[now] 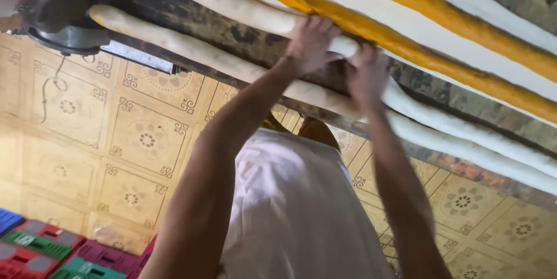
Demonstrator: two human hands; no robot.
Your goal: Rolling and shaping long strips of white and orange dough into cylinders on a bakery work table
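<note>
Several long dough ropes, some white and some orange (406, 41), lie side by side on a dark, worn table (464, 105). Both my hands rest on one white dough rope (232, 3) that runs from the upper left down to the right. My left hand (310, 41) curls over it, and my right hand (368, 73) presses on the same rope just to the right. Another white rope (174, 44) lies along the table's near edge, below my hands. My white shirt (296, 209) shows between my arms.
Below the table is a floor of yellow patterned tiles (139, 140). Red, green, blue and pink plastic crates (40, 250) stand at the bottom left. A dark round machine (67, 35) with a hanging cable sits at the top left.
</note>
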